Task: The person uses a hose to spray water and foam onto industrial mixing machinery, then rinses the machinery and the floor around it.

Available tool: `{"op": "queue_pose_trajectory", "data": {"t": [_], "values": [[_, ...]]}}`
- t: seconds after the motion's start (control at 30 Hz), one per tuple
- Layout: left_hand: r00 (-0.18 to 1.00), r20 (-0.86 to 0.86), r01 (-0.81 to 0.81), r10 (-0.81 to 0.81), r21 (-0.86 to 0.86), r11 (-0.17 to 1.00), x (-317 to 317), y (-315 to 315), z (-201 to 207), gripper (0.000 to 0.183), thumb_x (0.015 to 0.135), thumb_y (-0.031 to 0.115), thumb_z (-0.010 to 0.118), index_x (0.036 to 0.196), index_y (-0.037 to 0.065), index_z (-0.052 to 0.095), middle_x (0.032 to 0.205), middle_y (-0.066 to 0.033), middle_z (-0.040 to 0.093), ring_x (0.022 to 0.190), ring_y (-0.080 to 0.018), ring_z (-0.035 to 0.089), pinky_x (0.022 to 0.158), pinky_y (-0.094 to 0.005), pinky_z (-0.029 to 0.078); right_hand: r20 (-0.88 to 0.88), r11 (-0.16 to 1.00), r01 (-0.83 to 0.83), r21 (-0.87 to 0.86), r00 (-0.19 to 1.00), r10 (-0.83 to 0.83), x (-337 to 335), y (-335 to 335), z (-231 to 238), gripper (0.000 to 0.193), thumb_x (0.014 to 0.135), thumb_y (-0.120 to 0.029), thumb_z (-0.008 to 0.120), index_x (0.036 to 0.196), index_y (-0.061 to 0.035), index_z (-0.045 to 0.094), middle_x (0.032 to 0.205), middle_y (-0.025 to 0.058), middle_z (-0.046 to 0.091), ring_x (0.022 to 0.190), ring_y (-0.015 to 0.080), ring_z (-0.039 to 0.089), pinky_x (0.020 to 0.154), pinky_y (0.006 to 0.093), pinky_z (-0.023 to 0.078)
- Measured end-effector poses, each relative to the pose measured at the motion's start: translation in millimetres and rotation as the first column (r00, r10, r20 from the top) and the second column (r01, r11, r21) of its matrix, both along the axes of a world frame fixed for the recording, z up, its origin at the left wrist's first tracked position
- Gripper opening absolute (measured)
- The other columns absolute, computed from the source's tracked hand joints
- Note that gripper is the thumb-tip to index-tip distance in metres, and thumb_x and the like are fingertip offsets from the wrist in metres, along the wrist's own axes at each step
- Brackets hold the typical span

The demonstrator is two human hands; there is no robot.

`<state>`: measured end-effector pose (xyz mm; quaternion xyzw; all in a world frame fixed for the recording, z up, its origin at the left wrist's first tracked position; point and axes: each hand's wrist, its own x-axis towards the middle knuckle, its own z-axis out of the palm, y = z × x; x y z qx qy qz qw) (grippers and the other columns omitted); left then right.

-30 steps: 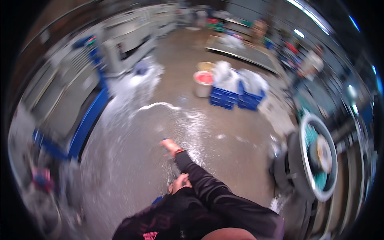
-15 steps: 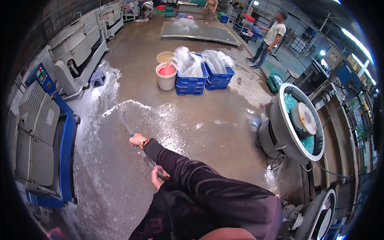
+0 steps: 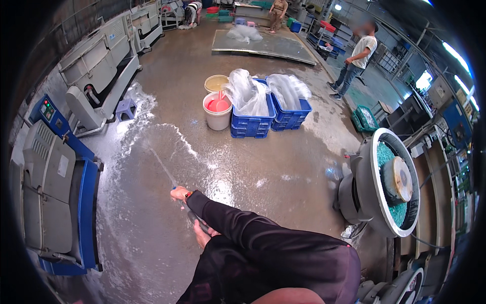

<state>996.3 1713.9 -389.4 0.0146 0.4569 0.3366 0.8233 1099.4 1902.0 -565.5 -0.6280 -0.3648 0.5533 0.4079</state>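
Note:
My right hand (image 3: 179,193), with a beaded bracelet at the wrist, is closed round the front end of a dark hose (image 3: 193,217). Nearer to my body, my left hand (image 3: 203,235) grips the same hose from below, its fingers partly hidden. A thin jet of water (image 3: 163,166) leaves the hose tip and strikes the wet floor (image 3: 152,213) ahead and to the left. White foam (image 3: 182,142) lies in a curved line and in patches where the water spreads. Dark sleeves cover both arms.
Ahead stand a white bucket (image 3: 217,119) with a red scoop and two blue crates (image 3: 251,127) holding clear plastic sheeting. Grey-and-blue machines (image 3: 86,213) line the left, near a small purple stool (image 3: 126,109). A round tub (image 3: 354,172) with green pieces stands right. A person (image 3: 358,55) stands beyond.
The water jet has swung left, and the foam line has changed shape. My view has shifted, so the buckets and crates sit lower and further right. The person at right has lowered an arm.

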Motion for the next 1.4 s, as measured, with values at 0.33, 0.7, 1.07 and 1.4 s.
{"op": "queue_pose_trajectory", "data": {"t": [0.33, 0.7, 1.07, 1.4], "values": [[0.998, 0.024, -0.051, 0.053, -0.081, 0.995, 27.6, 57.1, -28.3, 0.042, 0.076, 0.05, 0.051, 0.06, 0.015, 0.037, 0.046, 0.0042, 0.029, 0.033, -0.0086, 0.026, 0.032, -0.0219, 0.021, 0.604, 0.476, -0.612, 0.632, 0.773, 0.194, 7.5, 39.8, 24.9, 0.033, 0.054, -0.015, 0.072, 0.082, -0.0094, 0.056, 0.081, 0.0067, 0.052, 0.077, 0.024, 0.052, 0.058, 0.0391, 0.045], [0.968, 0.224, 0.092, -0.115, 0.111, 0.99, 22.4, 91.6, -24.7, 0.029, 0.079, 0.031, 0.054, 0.065, 0.012, 0.037, 0.046, -0.0012, 0.034, 0.035, -0.0092, 0.028, 0.035, -0.0222, 0.024, -0.29, 0.976, -0.055, -0.209, 0.957, -0.008, -3.2, 90.7, 94.0, 0.026, 0.063, -0.008, 0.055, 0.087, -0.0106, 0.046, 0.072, 0.0012, 0.043, 0.064, 0.0138, 0.046, 0.048, 0.0376, 0.051], [0.978, 0.165, 0.059, -0.127, 0.362, 0.93, -7.2, 241.2, -36.5, 0.024, 0.082, 0.025, 0.044, 0.065, 0.009, 0.037, 0.047, -0.0038, 0.036, 0.037, -0.0112, 0.032, 0.039, -0.0244, 0.026, -0.232, 0.988, -0.125, -0.088, 0.967, 0.102, -47.4, 236.8, 133.0, 0.022, 0.064, -0.008, 0.051, 0.085, -0.0105, 0.046, 0.067, 0.0015, 0.043, 0.056, 0.0129, 0.045, 0.044, 0.0332, 0.05], [0.983, 0.176, -0.084, 0.048, 0.203, 0.975, -62.9, 302.8, -28.3, 0.024, 0.08, 0.025, 0.048, 0.065, 0.009, 0.038, 0.05, 0.0005, 0.033, 0.038, -0.0075, 0.03, 0.037, -0.022, 0.022, -0.171, 0.986, -0.165, -0.039, 0.973, 0.156, -117.0, 303.5, 137.4, 0.014, 0.066, -0.012, 0.051, 0.08, -0.0119, 0.049, 0.067, -0.0016, 0.043, 0.056, 0.0102, 0.043, 0.041, 0.0303, 0.047]]}}
